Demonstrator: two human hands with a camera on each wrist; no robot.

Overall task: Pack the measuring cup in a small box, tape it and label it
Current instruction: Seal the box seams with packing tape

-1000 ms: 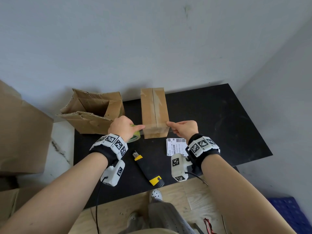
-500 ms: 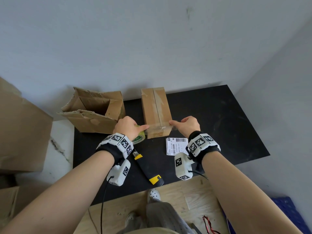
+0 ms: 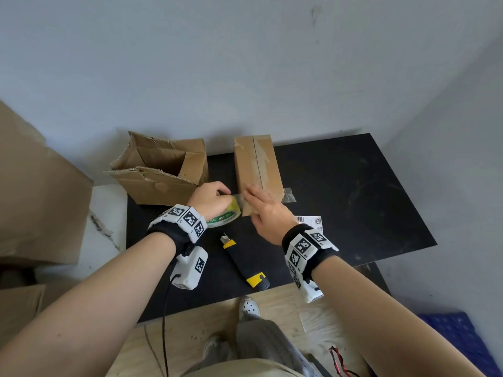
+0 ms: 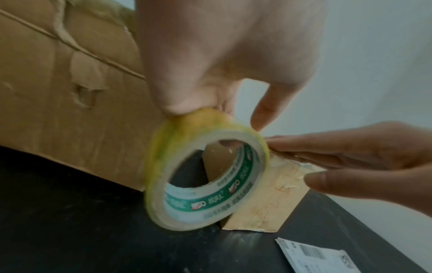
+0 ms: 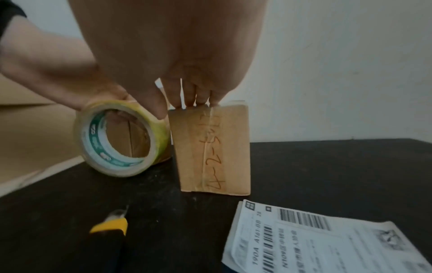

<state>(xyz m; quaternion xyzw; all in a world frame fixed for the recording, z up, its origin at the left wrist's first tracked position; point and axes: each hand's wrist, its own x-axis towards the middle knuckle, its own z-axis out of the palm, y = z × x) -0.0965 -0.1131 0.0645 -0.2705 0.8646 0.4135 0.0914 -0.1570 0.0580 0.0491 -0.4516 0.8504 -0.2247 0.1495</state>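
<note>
The small brown box (image 3: 257, 164) lies closed on the black table (image 3: 353, 200), with a taped seam along its top. A clear strip crosses its near end, and the strip's free end (image 3: 289, 195) sticks out to the right. My left hand (image 3: 220, 191) grips the yellowish tape roll (image 3: 228, 213) just left of the box (image 4: 264, 199); the roll (image 4: 205, 177) stands on edge against the box. My right hand (image 3: 251, 193) lies flat on the box's near top, its straight fingers (image 5: 198, 99) pressing the strip. The white shipping label (image 3: 309, 221) lies right of that hand. No measuring cup shows.
A yellow and black utility knife (image 3: 243, 262) lies near the table's front edge, between my arms. A torn open carton (image 3: 160, 172) stands at the back left. Large cardboard boxes (image 3: 35, 200) stand left of the table. Walls close in behind and on the right.
My right hand let go of the tape's end and moved left onto the box top. The strip now lies across the box. My left hand lowered the roll beside the box.
</note>
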